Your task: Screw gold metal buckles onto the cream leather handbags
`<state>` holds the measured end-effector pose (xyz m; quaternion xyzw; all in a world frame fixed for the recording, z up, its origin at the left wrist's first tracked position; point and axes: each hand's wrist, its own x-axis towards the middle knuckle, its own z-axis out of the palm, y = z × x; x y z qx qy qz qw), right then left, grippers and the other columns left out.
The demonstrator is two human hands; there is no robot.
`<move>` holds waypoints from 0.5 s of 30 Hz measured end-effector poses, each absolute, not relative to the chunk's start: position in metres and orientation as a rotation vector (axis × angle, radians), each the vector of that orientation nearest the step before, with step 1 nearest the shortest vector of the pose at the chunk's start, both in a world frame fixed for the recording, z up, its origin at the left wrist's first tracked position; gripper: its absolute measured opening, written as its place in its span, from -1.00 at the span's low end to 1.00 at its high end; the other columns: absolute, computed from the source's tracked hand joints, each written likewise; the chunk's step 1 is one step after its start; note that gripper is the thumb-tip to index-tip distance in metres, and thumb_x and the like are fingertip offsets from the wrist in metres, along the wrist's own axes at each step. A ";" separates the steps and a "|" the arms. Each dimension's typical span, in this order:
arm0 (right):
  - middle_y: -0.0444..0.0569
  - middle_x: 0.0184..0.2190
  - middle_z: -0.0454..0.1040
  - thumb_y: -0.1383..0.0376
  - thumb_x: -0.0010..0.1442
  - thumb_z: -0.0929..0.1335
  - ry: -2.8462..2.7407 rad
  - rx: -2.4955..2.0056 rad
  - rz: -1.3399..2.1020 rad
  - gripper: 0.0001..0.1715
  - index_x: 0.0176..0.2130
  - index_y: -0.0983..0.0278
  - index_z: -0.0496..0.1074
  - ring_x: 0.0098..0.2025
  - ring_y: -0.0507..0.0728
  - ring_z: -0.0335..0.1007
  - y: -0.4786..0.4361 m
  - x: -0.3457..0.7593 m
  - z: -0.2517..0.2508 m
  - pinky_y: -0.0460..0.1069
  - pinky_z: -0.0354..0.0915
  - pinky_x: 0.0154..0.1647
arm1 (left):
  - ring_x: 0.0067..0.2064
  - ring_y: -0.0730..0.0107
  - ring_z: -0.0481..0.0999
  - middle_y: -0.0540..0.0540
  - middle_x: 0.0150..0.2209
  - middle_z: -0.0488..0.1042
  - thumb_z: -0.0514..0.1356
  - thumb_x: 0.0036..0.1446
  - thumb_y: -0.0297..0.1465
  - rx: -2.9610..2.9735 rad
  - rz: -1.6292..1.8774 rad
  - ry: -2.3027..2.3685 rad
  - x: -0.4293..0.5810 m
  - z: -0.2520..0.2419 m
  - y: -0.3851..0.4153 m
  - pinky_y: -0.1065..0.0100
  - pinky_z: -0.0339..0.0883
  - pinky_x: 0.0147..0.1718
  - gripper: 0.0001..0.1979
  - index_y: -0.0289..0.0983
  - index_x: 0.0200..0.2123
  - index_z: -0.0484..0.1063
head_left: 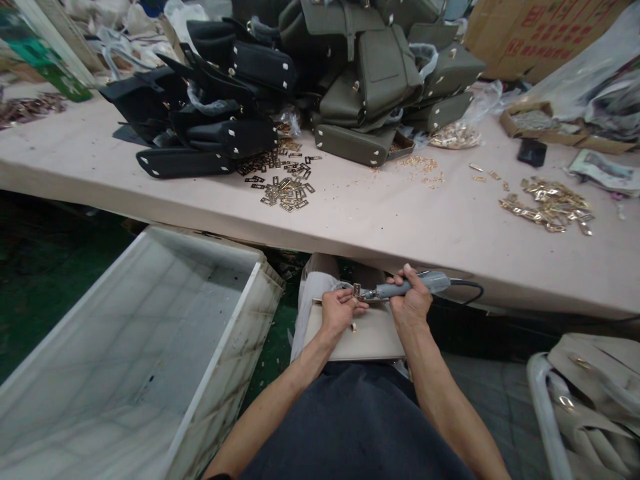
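Note:
A beige handbag [367,337] rests on my lap below the table edge. My left hand [340,312] is closed on the bag's top edge, pinching beside a small gold metal fitting [357,289]. My right hand [413,301] is wrapped round a grey corded electric screwdriver [410,286], whose tip points left at that fitting. The cord [467,287] loops off to the right.
A pink table [380,213] carries piles of black handbags [210,113] and olive handbags [380,80], with loose gold fittings [547,203] and dark buckles [285,187]. A large white plastic bin [130,353] stands at my left. More beige bags [590,400] lie in a crate at right.

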<state>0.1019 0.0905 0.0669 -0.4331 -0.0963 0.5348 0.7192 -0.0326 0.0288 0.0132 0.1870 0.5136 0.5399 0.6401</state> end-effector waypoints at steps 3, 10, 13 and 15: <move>-0.26 -0.49 0.34 0.36 -0.12 0.58 -0.208 -0.959 1.182 -0.51 -0.33 0.23 0.25 -0.54 -0.08 0.20 0.090 0.102 0.068 -0.10 0.35 -0.49 | -0.40 0.23 0.71 -0.29 -0.34 0.67 0.35 0.05 -0.59 0.427 1.233 1.176 -0.033 0.013 0.029 0.41 0.61 -0.42 -0.79 -0.48 -0.19 0.56; -0.25 -0.49 0.33 0.35 -0.10 0.58 -0.197 -0.971 1.163 -0.53 -0.35 0.24 0.26 -0.54 -0.08 0.20 0.089 0.103 0.067 -0.10 0.35 -0.50 | -0.37 0.23 0.72 -0.31 -0.31 0.68 0.39 0.02 -0.58 0.437 1.234 1.139 -0.035 0.015 0.027 0.40 0.62 -0.37 -0.75 -0.48 -0.18 0.58; -0.26 -0.49 0.33 0.34 -0.09 0.58 -0.194 -0.963 1.170 -0.54 -0.36 0.24 0.25 -0.54 -0.08 0.20 0.089 0.103 0.065 -0.10 0.36 -0.49 | -0.38 0.24 0.72 -0.35 -0.29 0.68 0.38 0.02 -0.59 0.435 1.241 1.130 -0.035 0.015 0.026 0.39 0.62 -0.36 -0.75 -0.51 -0.17 0.57; -0.26 -0.48 0.34 0.34 -0.07 0.58 -0.193 -0.952 1.180 -0.54 -0.35 0.24 0.25 -0.54 -0.08 0.20 0.089 0.104 0.063 -0.11 0.35 -0.49 | -0.40 0.24 0.71 -0.35 -0.29 0.68 0.38 0.03 -0.59 0.422 1.247 1.143 -0.034 0.014 0.026 0.39 0.62 -0.38 -0.75 -0.51 -0.17 0.56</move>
